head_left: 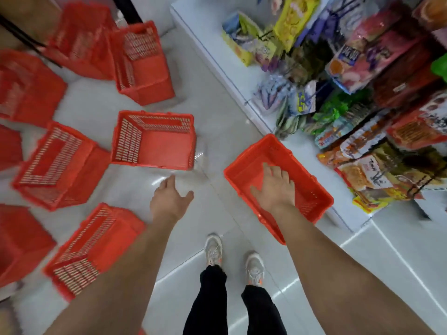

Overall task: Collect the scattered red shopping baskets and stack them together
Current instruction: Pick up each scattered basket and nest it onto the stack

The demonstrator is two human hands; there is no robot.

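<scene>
Several red shopping baskets lie scattered on the white tiled floor. One basket (251, 163) sits upright at the right, close to the shelf base. My right hand (275, 187) is spread palm down over its inside, fingers apart, gripping nothing that I can see. My left hand (169, 199) is open above the floor, just short of a basket tipped on its side (159, 146). More tipped baskets lie at the left (60, 165), lower left (96, 245) and at the back (142, 66).
A shelf of colourful snack packets (362, 93) on a white base (217, 56) runs along the right. More red baskets crowd the left edge (26, 88) and back left (82, 37). My feet (212, 250) stand on bare tiles in the middle aisle.
</scene>
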